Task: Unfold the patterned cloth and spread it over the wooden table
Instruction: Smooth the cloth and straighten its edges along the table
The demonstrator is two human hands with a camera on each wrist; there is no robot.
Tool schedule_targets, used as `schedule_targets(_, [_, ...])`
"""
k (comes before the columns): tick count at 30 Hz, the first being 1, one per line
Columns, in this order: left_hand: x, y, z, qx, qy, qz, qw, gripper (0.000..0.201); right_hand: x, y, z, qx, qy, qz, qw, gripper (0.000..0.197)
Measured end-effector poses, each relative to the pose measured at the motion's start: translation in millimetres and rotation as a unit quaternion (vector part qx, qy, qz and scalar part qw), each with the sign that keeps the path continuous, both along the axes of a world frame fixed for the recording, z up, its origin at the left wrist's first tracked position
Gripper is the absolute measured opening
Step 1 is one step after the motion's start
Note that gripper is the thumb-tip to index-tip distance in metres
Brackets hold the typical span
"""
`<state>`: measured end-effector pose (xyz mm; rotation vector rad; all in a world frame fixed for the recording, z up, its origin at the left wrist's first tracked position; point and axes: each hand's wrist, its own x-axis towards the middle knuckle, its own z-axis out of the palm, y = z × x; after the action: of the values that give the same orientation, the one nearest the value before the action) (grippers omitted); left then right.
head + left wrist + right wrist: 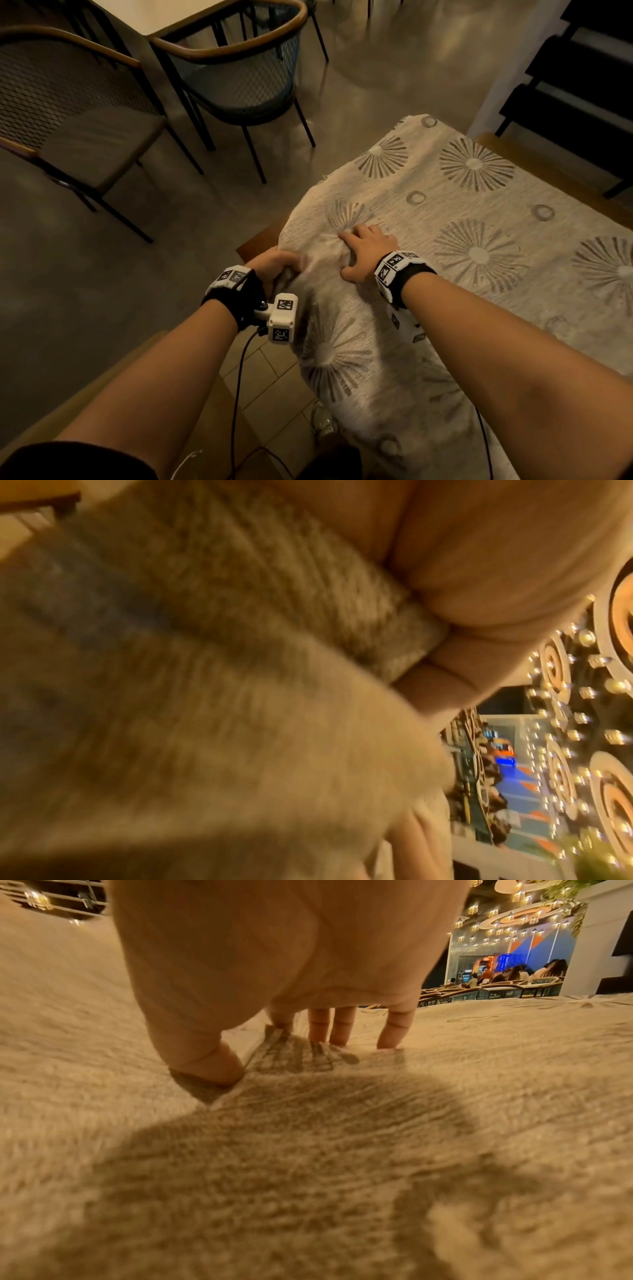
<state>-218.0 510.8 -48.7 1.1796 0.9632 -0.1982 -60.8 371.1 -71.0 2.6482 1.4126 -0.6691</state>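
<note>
Under cloth (462, 212): table (255, 240) mostly hidden

We see two mesh-backed chairs (236, 68) (68, 113) at a pale table (164, 13), black chairs (575, 78) at right, tiled floor (270, 387) below.

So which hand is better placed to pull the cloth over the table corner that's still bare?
Left, probably. The left hand already grips the patterned cloth at its edge beside the exposed wooden table corner, while the right hand presses flat on top, holding nothing.
</note>
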Motion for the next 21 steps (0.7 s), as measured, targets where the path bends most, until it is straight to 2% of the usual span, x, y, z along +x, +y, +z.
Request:
schedule_targets(1, [1,-3,1,0.011,0.009,0.006,1.000,0.006,-1,1,0,-0.002,-0.001,-0.001,1.000,0.083])
schedule_targets(4, [5,-11,5,-0.005,0.035,0.036,0.999,0.018,-1,1,-1,-0.006,-0.003,-0.007,1.000,0.084])
schedule_targets(6, [7,-15,10,-0.036,0.026,0.018,0.999,0.014,0,0,-1,-0.007,-0.001,-0.012,1.000,0.086])
schedule_targets(8, [4,-13,12,-0.058,0.032,-0.022,0.998,0.042,1,1,0,-0.013,0.006,-0.014,1.000,0.087])
schedule_targets(9, [2,-12,13,-0.074,0.020,-0.030,0.997,0.049,1,2,0,-0.016,0.009,-0.013,1.000,0.088])
schedule_targets(15, [-10,-3,-4,-0.145,-0.063,0.014,0.987,0.057,5,5,-1,-0.022,0.017,-0.006,1.000,0.089])
schedule_targets(18, [-5,-7,-9,-0.124,-0.066,0.041,0.989,0.062,4,5,-1,-0.029,0.015,-0.003,0.999,0.092])
schedule_targets(21, [-2,-10,-11,-0.026,-0.034,0.088,0.995,0.055,1,-1,-4,-0.036,0.024,-0.018,0.999,0.095])
